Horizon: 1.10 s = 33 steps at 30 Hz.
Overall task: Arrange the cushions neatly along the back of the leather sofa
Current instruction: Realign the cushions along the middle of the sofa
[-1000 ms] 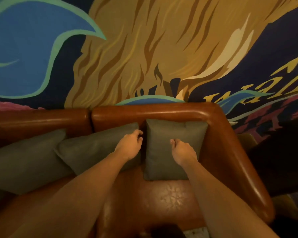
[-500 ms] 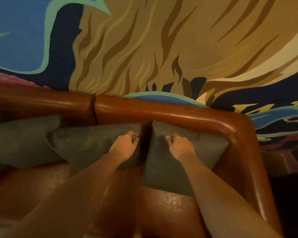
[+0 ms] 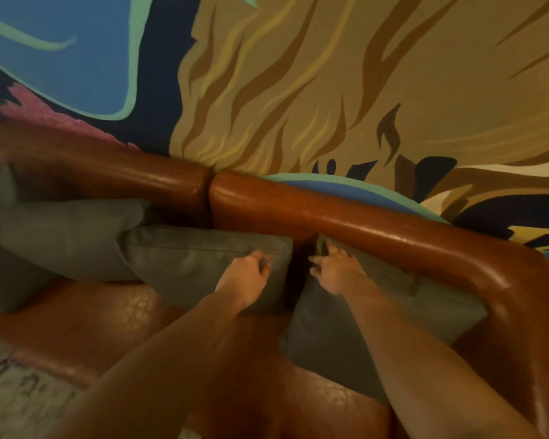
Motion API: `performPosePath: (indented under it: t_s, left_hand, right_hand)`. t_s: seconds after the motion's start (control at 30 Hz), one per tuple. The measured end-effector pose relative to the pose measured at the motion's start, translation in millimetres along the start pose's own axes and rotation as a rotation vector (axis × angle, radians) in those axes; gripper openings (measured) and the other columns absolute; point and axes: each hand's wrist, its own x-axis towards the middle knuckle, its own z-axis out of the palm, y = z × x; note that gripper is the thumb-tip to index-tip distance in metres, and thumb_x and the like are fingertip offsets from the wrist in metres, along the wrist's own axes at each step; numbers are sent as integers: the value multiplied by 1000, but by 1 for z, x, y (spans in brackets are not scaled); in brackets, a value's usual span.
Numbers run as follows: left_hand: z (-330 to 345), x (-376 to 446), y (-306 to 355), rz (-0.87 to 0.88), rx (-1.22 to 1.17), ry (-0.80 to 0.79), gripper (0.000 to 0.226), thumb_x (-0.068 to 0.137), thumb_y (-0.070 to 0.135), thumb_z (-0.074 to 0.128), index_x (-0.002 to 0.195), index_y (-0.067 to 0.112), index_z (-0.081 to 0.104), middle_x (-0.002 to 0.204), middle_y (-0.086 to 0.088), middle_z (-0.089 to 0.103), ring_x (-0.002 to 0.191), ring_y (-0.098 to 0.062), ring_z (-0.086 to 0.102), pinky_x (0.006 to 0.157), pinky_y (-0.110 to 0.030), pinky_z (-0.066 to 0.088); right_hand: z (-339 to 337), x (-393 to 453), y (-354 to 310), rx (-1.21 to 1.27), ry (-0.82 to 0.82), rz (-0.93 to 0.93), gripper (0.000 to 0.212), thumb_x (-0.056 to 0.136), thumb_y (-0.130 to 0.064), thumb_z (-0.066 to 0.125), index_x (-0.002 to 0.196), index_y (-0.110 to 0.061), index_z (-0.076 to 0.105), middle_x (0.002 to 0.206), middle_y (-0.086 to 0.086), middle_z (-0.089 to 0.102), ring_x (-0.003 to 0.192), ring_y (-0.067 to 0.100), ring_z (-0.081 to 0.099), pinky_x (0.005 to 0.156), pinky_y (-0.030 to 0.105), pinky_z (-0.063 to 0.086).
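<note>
- Painted mural wall (image 3: 298, 90) rises behind the brown leather sofa (image 3: 346, 217).
- Left hand (image 3: 246, 277) grips the middle cushion (image 3: 187, 261); right hand (image 3: 335, 270) grips the cushion (image 3: 425, 302) in the sofa's right corner.
- A third cushion (image 3: 61, 232) leans further left.

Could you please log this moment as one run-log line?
left hand: grips middle cushion | right hand: grips corner cushion | sofa: gap between cushions

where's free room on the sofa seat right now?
Bare seat in front of the left cushions, up to the front edge. Narrow dark gap between middle cushion and corner cushion; left hand and right hand crowd it.
</note>
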Motion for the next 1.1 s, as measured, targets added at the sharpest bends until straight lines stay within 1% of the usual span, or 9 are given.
performPosePath:
  t_s: [0.13, 0.3, 0.43, 0.53, 0.7, 0.83, 0.97, 1.03, 1.1]
  left_hand:
    - [-2, -5, -7, -19, -6, -5, 22, 103, 35, 50, 120, 28, 62, 97, -1, 75, 76, -15, 71, 77, -39, 62]
    - [-1, -17, -15, -29, -19, 0, 24, 104, 34, 50, 123, 27, 63, 104, 0, 76, 86, -17, 73, 84, -39, 61]
    - [6, -28, -14, -18, -35, -4, 23, 104, 35, 50, 121, 28, 64, 98, 0, 74, 78, -16, 71, 78, -39, 61]
    - [10, -35, -11, 5, -46, -24, 24, 104, 35, 51, 122, 27, 65, 102, -1, 74, 84, -16, 70, 82, -38, 60]
    - [8, -52, -16, 31, -40, -38, 25, 104, 34, 50, 121, 26, 66, 106, -2, 74, 92, -20, 70, 85, -37, 59]
    - [2, -61, -21, 38, -22, -51, 22, 105, 34, 49, 117, 26, 67, 100, -1, 73, 85, -19, 69, 78, -34, 58]
    - [-11, -74, -19, 67, -11, -67, 22, 105, 34, 49, 114, 26, 67, 101, -2, 73, 84, -18, 69, 81, -38, 59]
    - [-15, -76, -17, 69, -9, -79, 22, 105, 33, 49, 115, 25, 67, 102, -4, 73, 85, -19, 69, 82, -38, 58]
    - [-22, -87, -13, 106, 13, -119, 24, 105, 33, 49, 117, 23, 67, 102, -6, 73, 85, -22, 69, 82, -38, 58]
  right_hand:
    - [13, 0, -6, -5, 140, 77, 52, 107, -43, 41, 155, -22, 41, 163, 7, 33, 145, 32, 37, 116, 45, 34]
    - [21, -16, -7, 39, 357, 138, 32, 105, -31, 48, 131, -21, 63, 132, 4, 62, 119, 29, 60, 98, 36, 43]
    - [25, -24, -7, 262, 439, 191, 39, 96, -21, 62, 132, -20, 47, 125, 6, 63, 118, 29, 59, 98, 39, 43]
    - [26, -28, -10, 303, 371, 243, 60, 98, -27, 61, 153, -18, 37, 142, 8, 55, 133, 30, 50, 110, 42, 37]
    - [36, -43, -16, 178, 313, 227, 37, 105, -37, 48, 135, -19, 59, 134, 8, 56, 128, 31, 50, 105, 41, 37]
    - [40, -60, -18, 89, 356, 207, 34, 106, -41, 45, 128, -21, 60, 127, 7, 58, 123, 31, 51, 102, 43, 35]
    - [48, -97, -15, 50, 435, 197, 36, 105, -46, 42, 131, -26, 58, 127, 4, 55, 121, 29, 47, 100, 45, 34]
    - [54, -112, -10, 82, 496, 199, 34, 104, -48, 45, 127, -29, 61, 127, 2, 49, 123, 27, 42, 107, 48, 31]
    - [60, -136, -7, 171, 548, 229, 32, 104, -46, 48, 125, -27, 62, 134, 2, 47, 134, 27, 36, 120, 54, 18]
